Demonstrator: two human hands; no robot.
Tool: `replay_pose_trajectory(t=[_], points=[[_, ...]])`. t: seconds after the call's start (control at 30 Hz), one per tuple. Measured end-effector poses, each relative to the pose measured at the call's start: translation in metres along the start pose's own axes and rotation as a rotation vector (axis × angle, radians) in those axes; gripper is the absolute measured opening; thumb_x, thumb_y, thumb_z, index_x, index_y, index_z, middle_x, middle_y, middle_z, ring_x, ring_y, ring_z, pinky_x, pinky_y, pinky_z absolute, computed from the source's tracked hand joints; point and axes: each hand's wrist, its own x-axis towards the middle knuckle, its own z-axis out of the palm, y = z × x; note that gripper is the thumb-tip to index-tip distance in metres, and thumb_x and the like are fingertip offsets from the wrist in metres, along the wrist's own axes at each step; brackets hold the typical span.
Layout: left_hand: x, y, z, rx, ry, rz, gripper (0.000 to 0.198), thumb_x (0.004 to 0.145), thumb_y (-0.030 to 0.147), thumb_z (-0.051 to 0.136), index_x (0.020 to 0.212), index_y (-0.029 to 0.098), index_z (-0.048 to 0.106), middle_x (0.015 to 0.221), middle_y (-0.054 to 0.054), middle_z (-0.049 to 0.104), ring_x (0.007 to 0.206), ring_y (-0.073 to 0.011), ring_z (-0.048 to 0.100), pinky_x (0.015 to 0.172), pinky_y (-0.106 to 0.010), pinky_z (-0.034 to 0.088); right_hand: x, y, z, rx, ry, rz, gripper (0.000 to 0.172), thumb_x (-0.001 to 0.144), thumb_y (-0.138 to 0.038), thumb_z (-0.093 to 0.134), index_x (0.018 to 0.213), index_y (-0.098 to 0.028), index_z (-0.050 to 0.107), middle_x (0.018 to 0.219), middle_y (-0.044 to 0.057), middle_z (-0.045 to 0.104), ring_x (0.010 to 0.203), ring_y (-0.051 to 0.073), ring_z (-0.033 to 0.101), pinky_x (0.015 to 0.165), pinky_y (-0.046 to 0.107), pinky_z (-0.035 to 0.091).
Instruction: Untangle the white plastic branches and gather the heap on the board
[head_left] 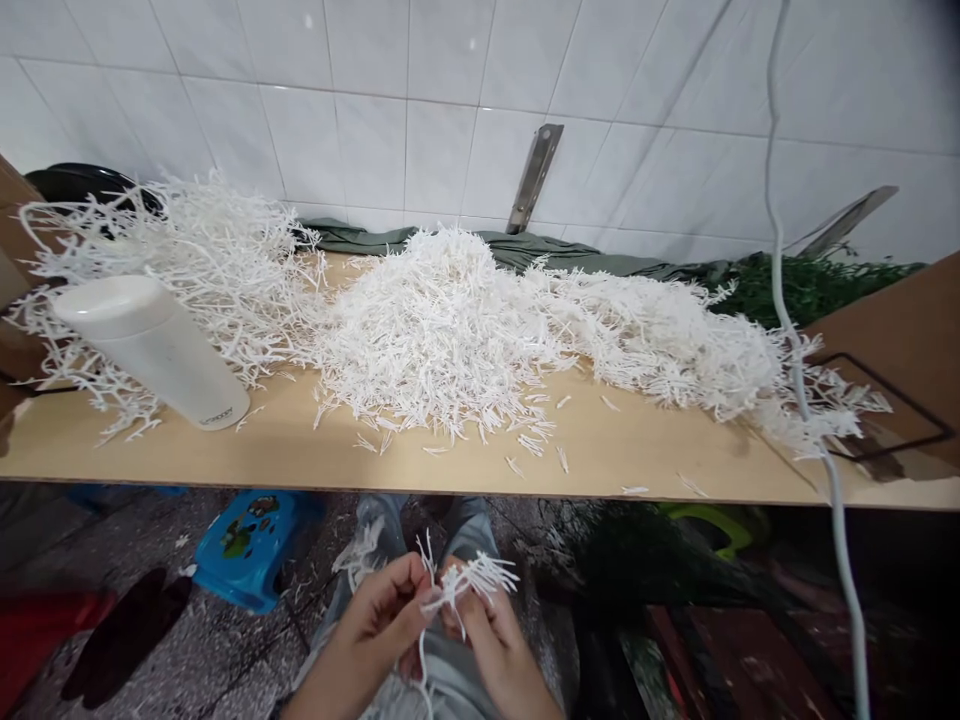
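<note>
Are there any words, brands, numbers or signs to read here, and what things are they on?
White bottle: small dark lettering near its base, too small and blurred to read.
Blue stool: a printed picture on top, but no words I can make out.
Nothing else shows any writing, numbers or signs that I can read.

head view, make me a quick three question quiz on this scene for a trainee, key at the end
1. Multiple choice: what colour is the stool with pictures on its seat?
a) red
b) blue
c) white

2. True or false: the bottle lies on its side on the floor.

3. Short answer: which holds the bunch of white strands, the left hand or the right hand?

Key: 1. b. 2. False; the bottle stands on the table. 3. The right hand.
</note>
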Motion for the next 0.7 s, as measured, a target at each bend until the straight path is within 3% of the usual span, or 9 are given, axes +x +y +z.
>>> replay_pose_trajectory(t=[0.13,0.23,0.3,0.47,0.6,0.7], points=[[-0.002,-0.005,0.015,0.030,0.148,-0.074,0.055,0.066,0.070,0.064,0.068,0.017,0.050,0.054,0.007,0.042,0.040,-0.0023,0.024,0.038,-0.015,0.025,-0.015,-0.005,0.013,-0.073,0.190,0.054,0.052,0.090,-0.061,0.042,0.107,-0.020,0.068,0.102,0.009,0.066,0.092,0.021,0.062,0.081,0.030,0.052],[-0.002,-0.010,0.023,0.091,0.249,-0.095,0.059,0.067,0.076,0.057,0.069,0.017,0.054,0.050,0.007,0.039,0.039,-0.0044,0.027,0.037,-0.018,0.026,-0.025,-0.007,0.024,-0.188,0.312,-0.108,0.049,0.095,-0.054,0.034,0.118,-0.022,0.063,0.110,0.010,0.065,0.101,0.022,0.061,0.089,0.032,0.050],[-0.001,-0.012,0.024,0.145,0.295,-0.026,0.057,0.068,0.073,0.057,0.065,0.017,0.053,0.053,0.006,0.040,0.044,-0.0066,0.032,0.041,-0.019,0.030,-0.025,-0.008,0.026,-0.308,0.351,-0.209,0.048,0.095,-0.053,0.036,0.122,-0.021,0.059,0.108,0.011,0.066,0.100,0.022,0.061,0.087,0.032,0.050],[0.004,-0.019,0.021,0.146,0.269,0.110,0.048,0.075,0.062,0.060,0.061,0.017,0.052,0.061,0.003,0.042,0.062,-0.0116,0.039,0.058,-0.020,0.037,-0.012,-0.018,0.020,-0.405,0.219,-0.330,0.037,0.098,-0.043,0.035,0.098,-0.020,0.064,0.080,0.007,0.067,0.070,0.017,0.064,0.062,0.025,0.050],[0.005,-0.028,0.017,0.147,0.266,0.095,0.040,0.079,0.058,0.058,0.072,0.018,0.056,0.062,0.004,0.045,0.060,-0.0110,0.040,0.055,-0.019,0.037,-0.010,-0.027,0.018,-0.390,0.228,-0.287,0.034,0.098,-0.040,0.037,0.106,-0.021,0.064,0.091,0.008,0.069,0.086,0.017,0.065,0.073,0.024,0.050],[0.003,-0.035,0.018,0.143,0.307,0.029,0.042,0.079,0.061,0.055,0.088,0.020,0.055,0.067,0.004,0.050,0.056,-0.0100,0.040,0.049,-0.019,0.035,-0.009,-0.028,0.017,-0.353,0.171,-0.291,0.034,0.099,-0.037,0.036,0.095,-0.019,0.064,0.078,0.005,0.066,0.079,0.016,0.064,0.069,0.022,0.048]])
